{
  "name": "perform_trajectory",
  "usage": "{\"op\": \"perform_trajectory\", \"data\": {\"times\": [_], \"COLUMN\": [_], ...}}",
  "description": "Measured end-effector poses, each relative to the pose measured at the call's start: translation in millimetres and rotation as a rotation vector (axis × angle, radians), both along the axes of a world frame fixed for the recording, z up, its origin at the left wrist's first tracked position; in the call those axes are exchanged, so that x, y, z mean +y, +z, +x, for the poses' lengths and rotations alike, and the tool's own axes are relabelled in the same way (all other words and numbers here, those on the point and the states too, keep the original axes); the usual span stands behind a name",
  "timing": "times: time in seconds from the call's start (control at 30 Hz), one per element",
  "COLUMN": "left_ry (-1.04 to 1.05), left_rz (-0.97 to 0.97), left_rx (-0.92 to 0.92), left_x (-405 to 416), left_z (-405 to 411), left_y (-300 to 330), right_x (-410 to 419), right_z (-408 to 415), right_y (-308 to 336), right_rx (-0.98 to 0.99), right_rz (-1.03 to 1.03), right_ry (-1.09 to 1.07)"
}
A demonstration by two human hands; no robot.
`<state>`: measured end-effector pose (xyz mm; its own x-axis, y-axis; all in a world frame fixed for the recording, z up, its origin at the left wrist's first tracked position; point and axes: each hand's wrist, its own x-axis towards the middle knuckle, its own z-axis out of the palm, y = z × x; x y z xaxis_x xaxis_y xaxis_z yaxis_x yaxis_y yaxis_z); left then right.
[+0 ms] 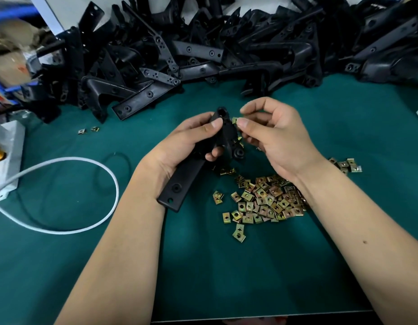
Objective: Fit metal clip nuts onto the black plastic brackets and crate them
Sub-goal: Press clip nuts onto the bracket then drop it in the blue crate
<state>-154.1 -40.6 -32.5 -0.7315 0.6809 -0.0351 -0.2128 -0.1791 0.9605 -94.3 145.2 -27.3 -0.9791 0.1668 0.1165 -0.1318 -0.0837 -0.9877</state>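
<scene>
Left hand (191, 139) grip wrapped round black bracket (180, 184), held above green desk (226, 277). Right hand (273, 134) pinching clip nut (234, 120) at bracket's upper edge. Risk: skewed entry, nut slipping free into loose nut pile (266, 200) below.

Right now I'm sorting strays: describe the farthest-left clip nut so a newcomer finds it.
Start at the heap of black brackets along the green mat's far edge. Just below its left end lie two clip nuts, far from the main nut pile. Take the left one, nearer the grey box.
</scene>
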Motion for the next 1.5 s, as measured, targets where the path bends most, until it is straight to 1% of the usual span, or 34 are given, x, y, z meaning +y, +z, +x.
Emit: {"op": "perform_trajectory", "data": {"times": [0.13,0.3,0.57,0.73,0.83,0.97,1.1,1.27,1.5], "left_ry": [-0.009,-0.023,-0.024,-0.04,-0.03,-0.008,0.014,-0.018,-0.036], "left_rz": [0.0,-0.015,-0.048,-0.044,-0.059,-0.066,-0.102,-0.097,-0.082], "left_rx": [0.008,0.034,0.046,0.042,0.074,0.113,0.186,0.169,0.165], "left_x": [1,1,4,8,10,12,13,11,10], "left_z": [-1,-1,0,1,1,3,4,6,7], "left_y": [-1,-2,-2,-4,-6,-3,2,4,2], "right_x": [4,3,1,5,8,8,9,13,18], "right_z": [-1,-1,-2,-3,-3,-1,-1,0,1], "right_y": [-2,-3,-6,-4,-2,0,2,3,6], "right_rx": [0.013,0.018,-0.055,-0.128,-0.112,-0.075,-0.028,0.044,0.051], "right_rz": [0.07,0.067,-0.078,-0.279,-0.242,-0.205,-0.041,0.062,0.08], "right_ry": [-0.046,-0.043,-0.029,0.069,0.106,0.093,0.061,0.12,0.182]}}
